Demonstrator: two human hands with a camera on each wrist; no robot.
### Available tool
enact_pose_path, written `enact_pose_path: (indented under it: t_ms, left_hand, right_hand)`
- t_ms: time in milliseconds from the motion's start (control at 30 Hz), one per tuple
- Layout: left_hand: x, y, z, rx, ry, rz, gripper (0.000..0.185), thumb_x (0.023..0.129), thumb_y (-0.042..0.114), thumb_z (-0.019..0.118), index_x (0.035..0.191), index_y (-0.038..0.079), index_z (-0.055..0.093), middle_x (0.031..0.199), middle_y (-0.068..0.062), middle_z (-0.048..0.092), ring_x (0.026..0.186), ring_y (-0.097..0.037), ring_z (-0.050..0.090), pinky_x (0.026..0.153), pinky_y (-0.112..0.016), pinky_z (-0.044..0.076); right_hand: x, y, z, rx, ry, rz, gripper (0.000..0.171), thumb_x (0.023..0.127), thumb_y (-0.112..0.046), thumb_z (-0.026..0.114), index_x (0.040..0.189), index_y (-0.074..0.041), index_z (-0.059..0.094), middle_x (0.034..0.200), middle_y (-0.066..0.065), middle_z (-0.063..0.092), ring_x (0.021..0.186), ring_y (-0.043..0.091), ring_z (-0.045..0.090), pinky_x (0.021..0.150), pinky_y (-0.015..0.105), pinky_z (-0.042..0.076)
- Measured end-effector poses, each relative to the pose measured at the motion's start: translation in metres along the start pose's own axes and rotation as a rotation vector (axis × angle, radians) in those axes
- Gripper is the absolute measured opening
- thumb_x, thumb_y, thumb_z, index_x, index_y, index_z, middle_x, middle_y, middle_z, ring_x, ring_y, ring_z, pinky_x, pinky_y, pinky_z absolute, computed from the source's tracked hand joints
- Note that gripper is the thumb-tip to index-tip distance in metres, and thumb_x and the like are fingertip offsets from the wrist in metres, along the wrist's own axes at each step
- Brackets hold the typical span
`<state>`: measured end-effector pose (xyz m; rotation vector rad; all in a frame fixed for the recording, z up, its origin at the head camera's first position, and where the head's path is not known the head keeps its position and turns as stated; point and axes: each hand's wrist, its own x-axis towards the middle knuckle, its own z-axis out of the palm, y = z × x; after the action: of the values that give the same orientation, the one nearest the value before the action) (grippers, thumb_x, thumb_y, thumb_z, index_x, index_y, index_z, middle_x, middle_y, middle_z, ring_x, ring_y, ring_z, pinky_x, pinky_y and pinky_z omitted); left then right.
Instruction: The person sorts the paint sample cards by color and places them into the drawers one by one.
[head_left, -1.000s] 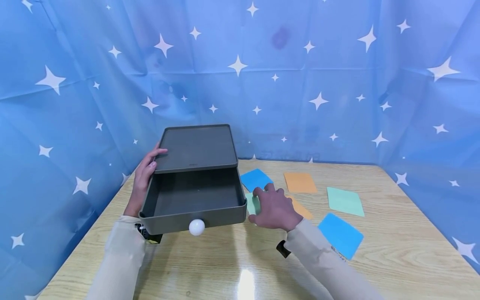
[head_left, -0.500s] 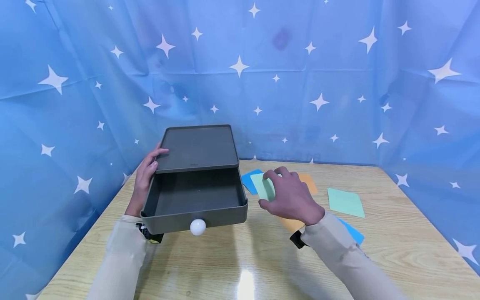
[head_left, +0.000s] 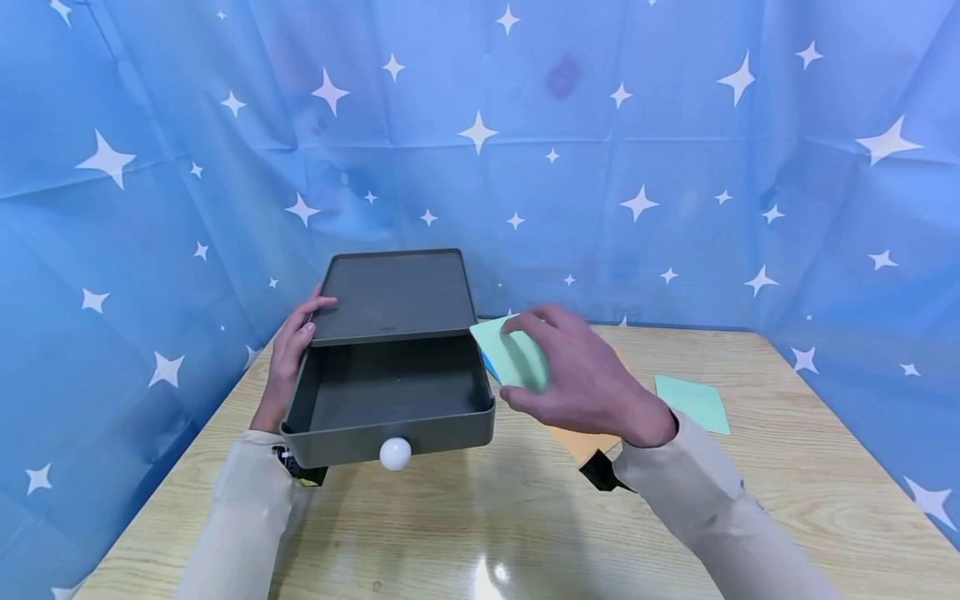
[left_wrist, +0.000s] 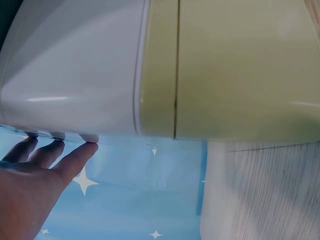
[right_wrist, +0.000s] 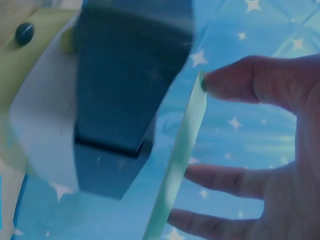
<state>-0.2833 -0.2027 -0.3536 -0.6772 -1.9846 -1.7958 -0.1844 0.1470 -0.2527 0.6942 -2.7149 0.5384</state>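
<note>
In the head view a dark grey box point(head_left: 401, 292) stands left of centre, its drawer point(head_left: 337, 446) pulled out toward me, with a white round knob point(head_left: 395, 454) on the front. No contents show inside the drawer. My left hand point(head_left: 285, 358) rests against the box's left side, one finger lying over the top edge; the left wrist view shows its fingertips touching the side. My right hand point(head_left: 577, 371) pinches a light green square sheet point(head_left: 510, 354) between thumb and fingers, just right of the drawer. In the right wrist view this sheet point(right_wrist: 177, 165) appears nearly edge-on.
Another green sheet point(head_left: 693, 404) lies on the wooden table point(head_left: 787, 500) at the right. An orange sheet point(head_left: 585, 446) shows partly under the right hand, and a sliver of blue sheet point(head_left: 489, 364) beside the box. A star-patterned blue curtain point(head_left: 675, 125) stands behind and at both sides.
My right hand has picked the green sheet off the table and raised it, most recently up and left toward the box. The left hand and box have stayed in place.
</note>
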Motion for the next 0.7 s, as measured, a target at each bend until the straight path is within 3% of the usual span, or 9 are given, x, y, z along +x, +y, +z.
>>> enact_pose_path:
  t_ms: [233,433,567,700]
  left_hand:
    - [-0.001,0.003,0.000,0.013,-0.007,-0.007,0.049,0.104,0.022,0.031,0.142,-0.005,0.044,0.170,-0.004,0.019,0.158,-0.028,0.008,0.123,-0.062,0.001]
    - [0.000,0.001,0.000,0.024,-0.007,0.002,0.048,0.104,0.022,0.032,0.142,-0.005,0.045,0.169,-0.005,0.021,0.158,-0.027,0.010,0.123,-0.060,0.002]
    - [0.000,0.000,-0.001,0.032,-0.009,0.000,0.049,0.104,0.023,0.031,0.142,-0.004,0.045,0.170,-0.004,0.020,0.158,-0.027,0.009,0.123,-0.061,0.002]
    - [0.000,-0.001,-0.001,0.029,-0.006,0.003,0.048,0.104,0.022,0.031,0.143,-0.004,0.045,0.170,-0.005,0.020,0.158,-0.027,0.009,0.124,-0.060,0.002]
  right_hand:
    - [0.012,-0.011,-0.013,0.147,-0.109,-0.164,0.056,0.078,-0.032,0.077,0.130,-0.024,0.058,0.132,-0.003,0.057,0.109,0.017,0.054,0.083,0.036,0.046]
    - [0.025,-0.017,-0.015,0.305,-0.256,-0.385,0.057,0.079,-0.028,0.078,0.131,-0.027,0.056,0.136,-0.011,0.054,0.123,0.010,0.051,0.098,0.038,0.045]
    - [0.034,-0.021,-0.013,0.315,-0.328,-0.481,0.057,0.080,-0.029,0.076,0.132,-0.025,0.055,0.137,-0.012,0.054,0.128,0.008,0.049,0.103,0.038,0.043]
    - [0.046,-0.025,-0.009,0.292,-0.391,-0.538,0.056,0.079,-0.032,0.074,0.132,-0.025,0.056,0.135,-0.011,0.056,0.121,0.007,0.052,0.101,0.037,0.043]
